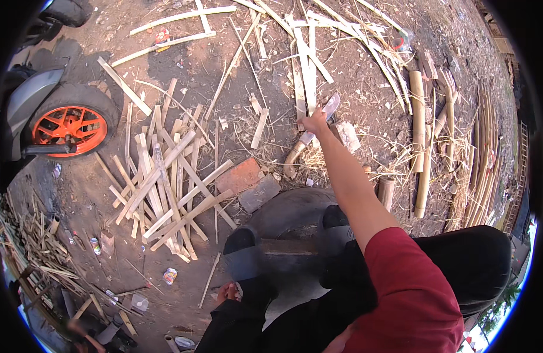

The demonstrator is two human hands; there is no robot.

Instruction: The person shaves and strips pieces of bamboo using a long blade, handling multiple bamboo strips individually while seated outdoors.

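Note:
My right arm, in a red sleeve, stretches forward, and my right hand point(314, 123) is closed at the near end of a pale bamboo strip point(309, 82). Under that hand lies a large knife: its blade point(331, 106) shows beyond the fingers, its brown handle point(293, 160) on the near side. A rough stone block point(346, 136) stands just right of the wrist. Low down by my left leg, what seems to be my left hand point(229, 292) shows only curled fingertips, with something small and pale at them. The rest of it is hidden by dark cloth.
A pile of split bamboo pieces point(165, 182) lies to the left, near a motorbike wheel point(71, 130) with an orange rim. A red brick point(239, 175) and grey block point(259, 194) sit before my feet. Bamboo poles point(417, 117) and long strips point(482, 159) lie at right.

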